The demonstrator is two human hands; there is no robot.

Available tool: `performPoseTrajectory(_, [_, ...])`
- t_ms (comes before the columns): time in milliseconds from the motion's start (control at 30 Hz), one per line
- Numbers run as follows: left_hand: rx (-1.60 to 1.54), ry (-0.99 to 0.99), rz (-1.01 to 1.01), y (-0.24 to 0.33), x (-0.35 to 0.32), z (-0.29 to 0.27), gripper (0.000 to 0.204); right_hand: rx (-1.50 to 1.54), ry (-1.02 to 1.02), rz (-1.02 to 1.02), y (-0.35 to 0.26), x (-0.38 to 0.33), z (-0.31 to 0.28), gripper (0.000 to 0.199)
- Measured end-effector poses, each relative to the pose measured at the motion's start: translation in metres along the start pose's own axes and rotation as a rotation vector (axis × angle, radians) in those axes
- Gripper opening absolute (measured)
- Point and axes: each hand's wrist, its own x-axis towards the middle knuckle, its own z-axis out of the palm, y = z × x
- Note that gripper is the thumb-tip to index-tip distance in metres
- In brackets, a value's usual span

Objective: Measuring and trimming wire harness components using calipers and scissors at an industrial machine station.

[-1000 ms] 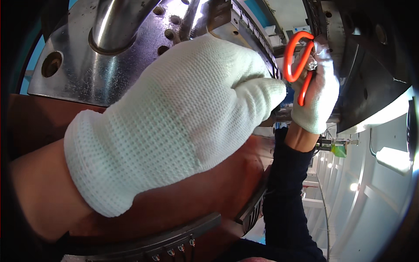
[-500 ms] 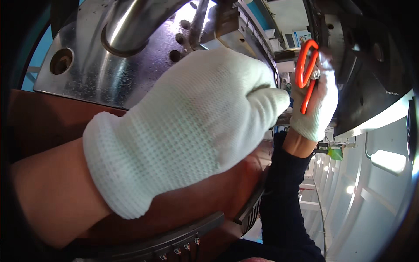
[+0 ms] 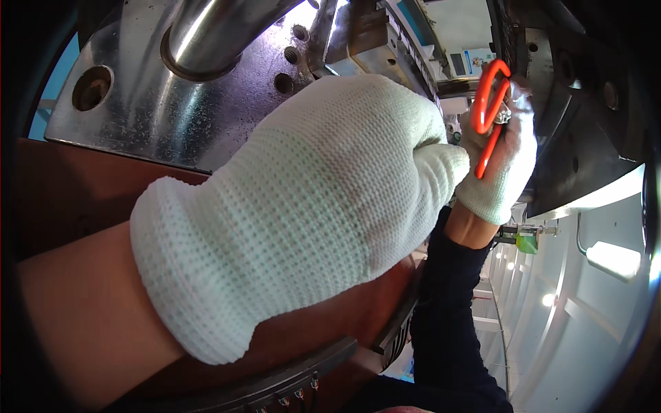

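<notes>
My left hand, in a white knitted glove, fills the middle of the view. Its thumb presses against the curled fingers, and whatever they may hold is hidden behind the hand. Beyond it to the right is my right hand, gloved in white too, closed around a tool with red looped handles. A bit of shiny metal shows by the loop; the tool's working end cannot be made out. In front of both hands stands a steel machine with a flat plate and a thick polished column.
A dark steel block rises close on the right. Stepped metal blocks stand behind my left hand. Below lies a reddish-brown surface, with a black curved bar near the lower edge. A lamp glows far right.
My left hand has shifted a little to the right, its thumb now nearer my right hand. The red-handled tool has tilted slightly and moved a touch to the right.
</notes>
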Motion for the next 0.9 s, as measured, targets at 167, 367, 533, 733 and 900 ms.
performPoseTrajectory(167, [0.02, 0.008, 0.016, 0.0, 0.002, 0.0, 0.029, -0.023, -0.105, -0.019, 0.005, 0.003, -0.01, 0.025])
performPoseTrajectory(367, [-0.098, 0.037, -0.056, 0.034, 0.0, -0.002, 0.029, -0.005, 0.029, 0.023, 0.004, 0.006, -0.003, 0.03])
performPoseTrajectory(533, [-0.195, 0.036, -0.136, 0.045, 0.001, -0.01, 0.029, 0.133, -0.199, -0.102, -0.006, -0.002, 0.001, 0.027])
performPoseTrajectory(733, [-0.123, 0.025, -0.052, 0.032, -0.001, -0.008, 0.029, 0.155, -0.174, 0.151, -0.013, 0.004, 0.003, 0.031])
performPoseTrajectory(900, [0.044, 0.057, 0.086, 0.002, 0.002, 0.0, 0.027, 0.248, -0.074, 0.272, -0.014, 0.003, 0.0, 0.027])
